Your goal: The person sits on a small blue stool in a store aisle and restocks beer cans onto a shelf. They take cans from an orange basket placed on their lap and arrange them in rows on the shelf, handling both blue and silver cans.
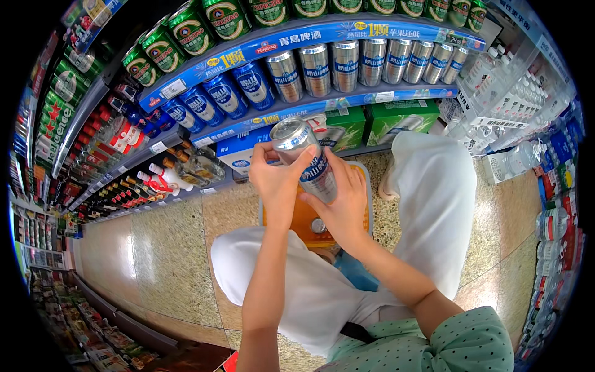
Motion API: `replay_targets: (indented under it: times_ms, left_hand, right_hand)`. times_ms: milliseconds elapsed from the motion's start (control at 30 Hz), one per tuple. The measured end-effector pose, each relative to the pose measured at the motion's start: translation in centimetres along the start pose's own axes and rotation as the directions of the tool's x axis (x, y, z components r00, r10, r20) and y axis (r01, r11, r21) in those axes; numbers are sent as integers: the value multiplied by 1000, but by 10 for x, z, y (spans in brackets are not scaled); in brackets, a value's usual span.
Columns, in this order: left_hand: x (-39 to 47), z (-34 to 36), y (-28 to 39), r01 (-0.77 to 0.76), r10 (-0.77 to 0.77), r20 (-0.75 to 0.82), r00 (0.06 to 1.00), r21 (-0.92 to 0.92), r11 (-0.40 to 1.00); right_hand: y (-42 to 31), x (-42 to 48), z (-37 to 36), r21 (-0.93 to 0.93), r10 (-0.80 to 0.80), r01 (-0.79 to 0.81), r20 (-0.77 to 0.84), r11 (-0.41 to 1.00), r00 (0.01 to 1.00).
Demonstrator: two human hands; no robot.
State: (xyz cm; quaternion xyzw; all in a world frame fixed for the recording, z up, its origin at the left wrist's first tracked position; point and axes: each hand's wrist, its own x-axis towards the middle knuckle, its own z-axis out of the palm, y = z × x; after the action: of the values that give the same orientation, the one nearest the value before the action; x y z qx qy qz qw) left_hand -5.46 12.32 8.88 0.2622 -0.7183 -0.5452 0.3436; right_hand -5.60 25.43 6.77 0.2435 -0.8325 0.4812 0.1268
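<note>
A silver Laoshan beer can (320,179) with a blue label band is held between both hands, tilted, its lid towards the upper left. My left hand (279,186) grips the upper part, thumb across the front. Around the lower part curves my right hand (344,204), its thumb under the can's near end. Beneath my hands, an orange container (304,225) with a pale rim stands on the floor between my legs. A small round silver thing (318,226) shows in it; I cannot tell what it is.
Ahead, the lower shelf holds a row of silver cans (345,67) and blue cans (253,86); green cans (225,18) stand above. Green cartons (399,121) sit underneath. Liquor bottles (162,179) line the left shelves. Bottled water (506,88) is stacked at right. My knees flank the container.
</note>
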Motion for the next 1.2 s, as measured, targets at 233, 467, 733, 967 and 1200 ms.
replay_targets:
  times_ms: [233, 467, 733, 967, 1200]
  left_hand:
    - [-7, 4, 3, -7, 13, -50, 999, 118, 993]
    - [-12, 7, 3, -72, 72, 3, 997, 187, 980]
    - [-29, 15, 18, -391, 329, 224, 918, 355, 849]
    - [-30, 16, 13, -396, 308, 279, 910, 358, 846]
    - [-31, 25, 12, -330, 231, 296, 927, 351, 876]
  right_hand:
    - [4, 8, 15, -62, 45, -48, -60, 997, 997]
    - [16, 15, 16, 30, 69, -67, -84, 997, 994]
    - [46, 29, 3, 289, 160, -94, -215, 953, 963]
    - [90, 80, -18, 481, 278, -32, -449, 876, 849]
    - [136, 138, -26, 407, 278, -6, -613, 913, 739]
